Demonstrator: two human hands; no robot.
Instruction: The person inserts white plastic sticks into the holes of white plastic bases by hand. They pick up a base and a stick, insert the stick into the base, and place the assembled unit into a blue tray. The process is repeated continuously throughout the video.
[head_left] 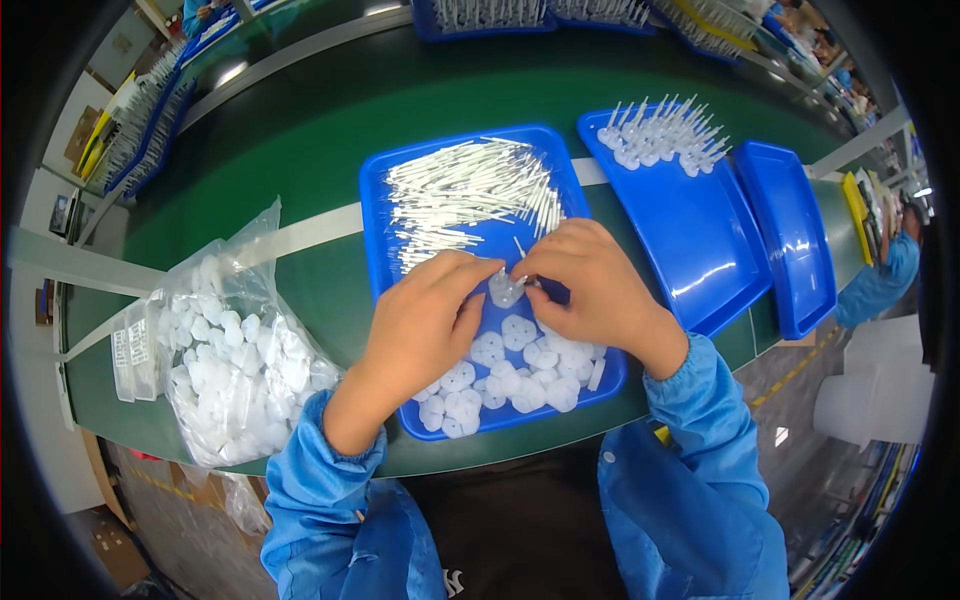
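Note:
Over a blue tray (371, 225), my two hands meet at a small translucent white flower-shaped plastic disc (505, 291). My left hand (420, 312) pinches it from the left between thumb and fingers. From the right, my right hand (592, 283) closes its fingertips at the same disc, where a thin white stick (519, 246) shows just above. Whether that stick is in the fingers or lies behind them, I cannot tell. Many thin white sticks (470, 185) lie in the tray's far half. Loose white discs (525, 380) are heaped in its near half, below my hands.
A second blue tray (690, 235) at the right carries discs with upright sticks (665, 135) at its far end. Beside it lies a narrower blue tray (790, 240). A clear bag of white discs (235, 360) rests on the green table (300, 110) at the left. Another person's blue sleeve (885, 280) shows far right.

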